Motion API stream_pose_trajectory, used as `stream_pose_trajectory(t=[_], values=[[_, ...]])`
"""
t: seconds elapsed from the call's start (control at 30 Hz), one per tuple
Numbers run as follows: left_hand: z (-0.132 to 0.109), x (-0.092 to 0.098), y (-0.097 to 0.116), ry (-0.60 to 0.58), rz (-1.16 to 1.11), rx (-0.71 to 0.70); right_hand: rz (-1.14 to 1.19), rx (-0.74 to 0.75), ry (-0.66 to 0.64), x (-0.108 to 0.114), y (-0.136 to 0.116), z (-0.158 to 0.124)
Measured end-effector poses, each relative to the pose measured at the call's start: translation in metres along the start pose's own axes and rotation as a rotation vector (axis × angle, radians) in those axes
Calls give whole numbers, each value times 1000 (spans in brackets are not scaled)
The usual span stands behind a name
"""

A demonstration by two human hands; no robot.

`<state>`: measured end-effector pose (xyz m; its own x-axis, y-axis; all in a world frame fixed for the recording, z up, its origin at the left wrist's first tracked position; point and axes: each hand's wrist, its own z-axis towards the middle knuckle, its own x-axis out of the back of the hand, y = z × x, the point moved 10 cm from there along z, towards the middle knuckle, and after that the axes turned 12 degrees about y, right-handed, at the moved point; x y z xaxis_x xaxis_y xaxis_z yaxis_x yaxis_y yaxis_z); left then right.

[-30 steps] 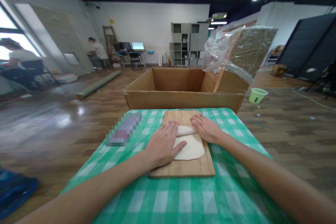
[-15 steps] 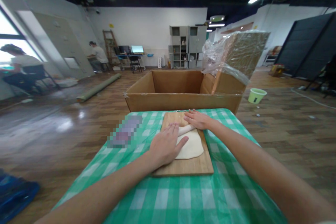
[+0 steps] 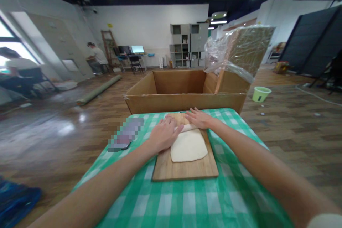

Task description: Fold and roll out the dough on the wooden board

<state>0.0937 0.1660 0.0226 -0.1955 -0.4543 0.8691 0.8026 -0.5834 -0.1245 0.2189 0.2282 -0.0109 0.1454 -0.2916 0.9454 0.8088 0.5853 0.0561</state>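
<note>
A flat sheet of pale dough (image 3: 188, 146) lies on a wooden cutting board (image 3: 184, 169) on the green checked tablecloth (image 3: 187, 203). Its far edge is rolled up into a small cylinder (image 3: 187, 127). My left hand (image 3: 163, 134) rests palm down on the left end of that roll, fingers stretched forward. My right hand (image 3: 199, 118) lies flat on the right end of the roll, fingers together and pointing left. Both hands press on the rolled edge near the board's far end.
A large open cardboard box (image 3: 184, 91) stands just beyond the table, with a plastic-wrapped flap (image 3: 240, 50) at its right. A blurred-out object (image 3: 125, 134) lies on the cloth left of the board. A green bucket (image 3: 260, 93) sits on the floor. People sit at desks far left.
Both hands have slid away from me toward the board's far end, and the roll went with them. More of the flat dough sheet now shows.
</note>
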Motion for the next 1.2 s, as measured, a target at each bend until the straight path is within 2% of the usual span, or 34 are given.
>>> stream_pose_trajectory(t=[0.1,0.23,0.37,0.47,0.57,0.7,0.83,0.93,1.1,1.2], values=[[-9,7,3,51,-48,3,28,-19,77,21,-22,-31],[-38,25,16,56,-163,-46,66,-133,177,52,-57,-79],[-59,35,17,50,-215,-43,67,-174,184,61,-79,-97],[-51,27,10,43,-218,-24,59,-232,161,55,-66,-83],[-31,8,0,0,-191,5,46,-269,122,45,-45,-61],[-10,-10,-9,-52,-180,26,11,-189,81,35,-33,-38],[-2,-23,-18,-120,-174,73,-41,-109,45,27,-27,-27],[5,-28,-22,-139,-150,89,-23,-92,-1,17,-18,-19],[21,-33,-21,-170,-86,-34,15,-140,-33,0,4,-4],[25,-32,-21,-184,-64,-65,27,-145,-37,-4,8,-2]])
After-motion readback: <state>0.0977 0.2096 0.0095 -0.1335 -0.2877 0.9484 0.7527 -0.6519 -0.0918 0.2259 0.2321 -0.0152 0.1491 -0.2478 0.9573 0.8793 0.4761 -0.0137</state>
